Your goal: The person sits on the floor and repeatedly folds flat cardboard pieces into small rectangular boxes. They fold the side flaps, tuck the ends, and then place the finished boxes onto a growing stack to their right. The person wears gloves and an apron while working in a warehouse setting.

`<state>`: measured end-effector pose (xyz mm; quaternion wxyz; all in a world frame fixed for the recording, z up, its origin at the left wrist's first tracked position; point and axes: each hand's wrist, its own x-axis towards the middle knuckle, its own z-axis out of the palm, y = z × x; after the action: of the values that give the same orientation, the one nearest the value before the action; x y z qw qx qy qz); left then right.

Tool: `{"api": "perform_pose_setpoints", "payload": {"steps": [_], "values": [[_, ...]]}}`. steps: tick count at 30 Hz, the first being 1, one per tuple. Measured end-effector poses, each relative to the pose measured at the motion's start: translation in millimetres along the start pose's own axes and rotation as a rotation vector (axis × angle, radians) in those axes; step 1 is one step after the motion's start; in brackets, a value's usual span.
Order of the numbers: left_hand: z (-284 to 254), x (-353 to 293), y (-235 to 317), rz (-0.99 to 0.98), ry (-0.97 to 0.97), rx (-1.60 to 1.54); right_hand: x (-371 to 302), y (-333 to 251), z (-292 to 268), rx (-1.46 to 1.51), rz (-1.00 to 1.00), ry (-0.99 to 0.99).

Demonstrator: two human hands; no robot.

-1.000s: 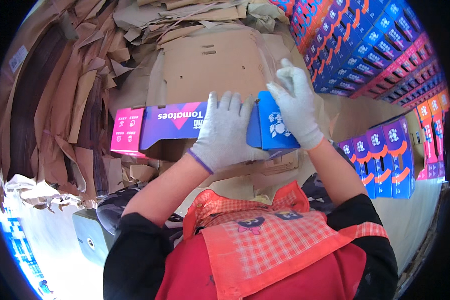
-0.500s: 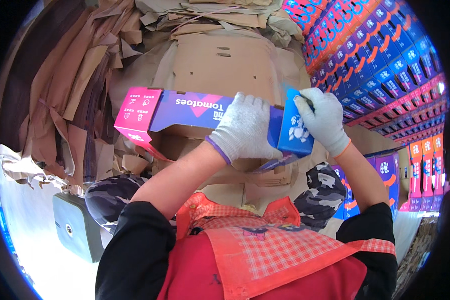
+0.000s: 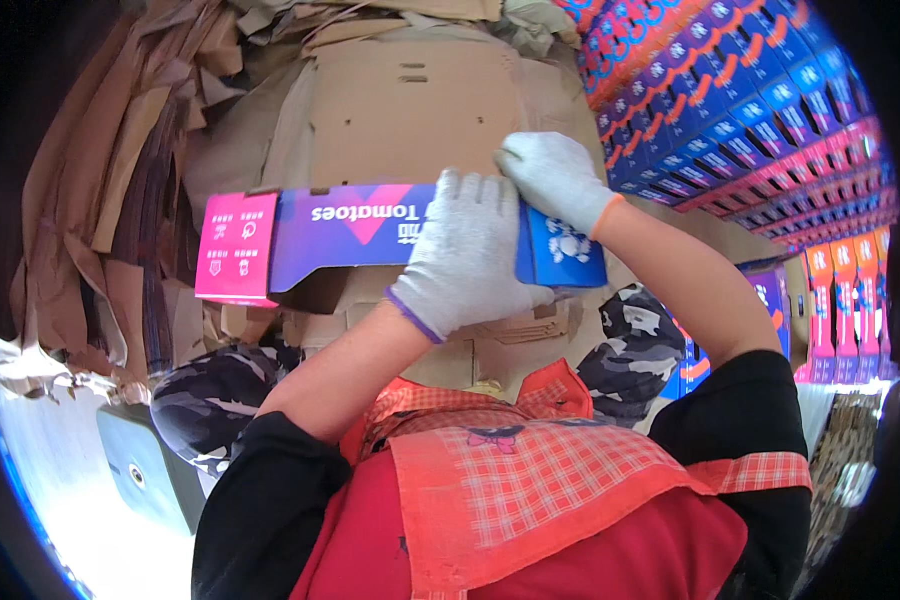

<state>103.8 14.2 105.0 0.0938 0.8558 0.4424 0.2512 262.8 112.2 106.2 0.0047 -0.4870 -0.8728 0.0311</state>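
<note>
A long cardboard carton (image 3: 300, 232) lies crosswise in front of me, with a purple-blue front, a pink left end and a blue flap at its right. My left hand (image 3: 467, 255), in a pale glove with a purple cuff, presses flat against the front panel. Its fingers are stretched up to the top edge, and the thumb points right. My right hand (image 3: 555, 180), gloved with an orange cuff, is closed over the carton's upper right corner. Its fingertips are partly hidden behind that corner.
Beyond the carton lies a flat brown cardboard sheet (image 3: 410, 120). Torn brown cardboard (image 3: 120, 180) is heaped at the left. Printed cartons (image 3: 730, 110) are stacked high at the right, with more upright ones (image 3: 845, 310) below. A grey-green box-shaped object (image 3: 148, 470) stands at the lower left.
The carton has levelled out from a tilt and shifted left in view. My right hand has moved from the outer side of the blue end flap to the upper right corner.
</note>
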Motion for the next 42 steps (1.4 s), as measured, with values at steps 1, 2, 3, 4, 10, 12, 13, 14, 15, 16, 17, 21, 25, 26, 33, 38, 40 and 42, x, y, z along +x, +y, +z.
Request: {"api": "perform_pose_setpoints", "payload": {"steps": [1,2,3,4,10,12,13,14,15,16,17,21,25,26,33,38,40,42], "values": [[-1.4,0.1,-2.1,-0.081,0.015,-0.129,0.0,-2.6,-1.9,0.054,0.011,0.009],[-1.2,1.9,-6.5,-0.116,0.055,-0.268,-2.2,-7.2,-4.7,0.099,0.068,0.043],[-2.6,1.1,-11.0,-0.152,0.13,-0.378,-5.1,-13.2,-9.8,0.232,0.008,0.056],[-2.1,1.9,-16.8,-0.187,0.307,-0.441,-12.0,-23.2,-12.2,0.349,-0.011,0.093],[-14.2,-45.7,-39.6,-0.117,0.462,-0.45,-38.6,-54.3,-15.2,0.277,-0.234,0.147],[-29.2,-84.2,-31.8,0.1,0.351,-0.026,-31.1,-23.8,-13.4,0.43,-0.271,0.386],[-38.7,-103.1,-26.1,0.124,0.255,-0.069,-28.8,-0.7,-9.7,0.519,-0.228,0.416],[-47.5,-124.1,-18.5,0.08,0.135,-0.003,-25.8,29.5,-7.0,0.608,-0.134,0.337],[-57.3,-140.7,-10.7,0.059,0.069,-0.026,-23.3,57.8,-1.4,0.641,-0.029,0.313],[-63.2,-148.4,-8.0,0.071,0.096,0.007,-27.8,81.6,9.6,1.023,0.039,0.267],[-69.4,-154.9,-1.6,0.045,0.112,0.062,-36.5,99.4,25.2,1.233,0.173,0.162],[-54.9,-122.9,16.2,0.016,0.128,-0.025,-72.1,92.4,125.4,1.044,0.265,-0.208],[-0.5,-60.6,49.5,0.342,-0.225,0.021,-93.9,74.2,158.0,0.635,0.505,-0.658],[11.9,-47.8,56.3,0.33,-0.183,-0.012,-98.3,78.6,145.5,0.322,0.256,-0.299],[82.2,-11.5,79.6,0.368,0.227,-0.334,-176.4,34.1,21.4,1.135,0.298,0.792],[111.5,-21.8,83.2,0.053,0.45,-0.423,-176.6,18.2,-11.2,0.484,-0.013,0.39],[118.9,-25.7,83.6,-0.081,0.312,-0.513,-167.2,19.9,-18.6,0.629,0.153,0.165],[124.5,-27.9,84.1,-0.149,0.164,-0.606,-156.6,20.1,-22.6,0.703,0.239,-0.039]]}}
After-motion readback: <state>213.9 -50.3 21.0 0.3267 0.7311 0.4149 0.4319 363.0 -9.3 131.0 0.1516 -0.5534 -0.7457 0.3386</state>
